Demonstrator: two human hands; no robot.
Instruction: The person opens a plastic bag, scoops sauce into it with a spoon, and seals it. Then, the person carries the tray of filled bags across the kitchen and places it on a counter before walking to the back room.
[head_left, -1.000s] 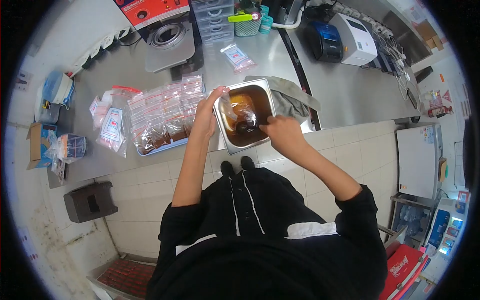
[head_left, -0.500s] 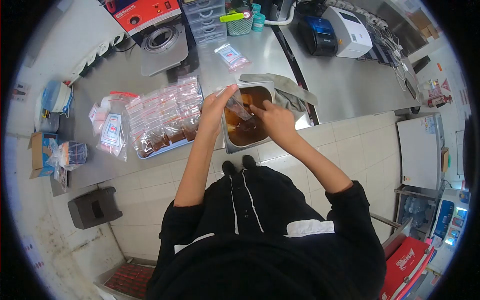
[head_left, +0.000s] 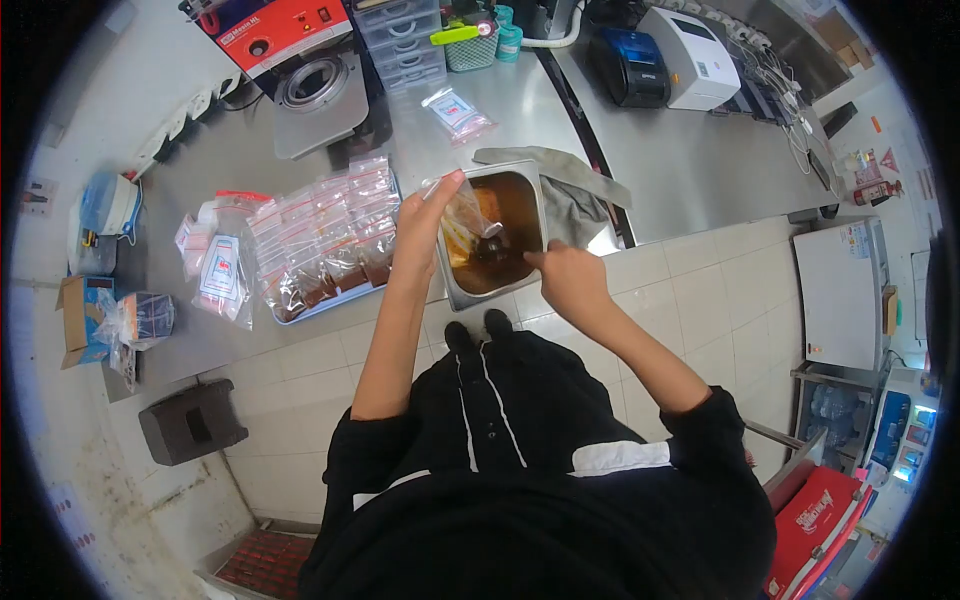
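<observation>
My left hand (head_left: 422,225) is closed on a clear plastic bag (head_left: 472,212), which hangs over the left side of a steel container (head_left: 541,190). Brown liquid (head_left: 500,272) lies in the container, with a yellowish patch at its left and a dark shape near the middle. At the container's right rim is my right hand (head_left: 575,282), its fingers curled together; whatever they grip is too small to make out. To the left, a tray (head_left: 335,302) carries rows of zip bags (head_left: 325,235) with brown contents in their lower ends.
A grey cloth (head_left: 575,195) lies against the container's right side. Packs of bags (head_left: 222,270) rest left of the tray, and another pack (head_left: 458,112) lies behind the container. A red-fronted machine (head_left: 285,35), drawers (head_left: 400,45) and printers (head_left: 690,60) stand at the back.
My right hand has drawn back from over the liquid, moving right and toward me to the container's rim. My left hand still holds the plastic bag in nearly the same place.
</observation>
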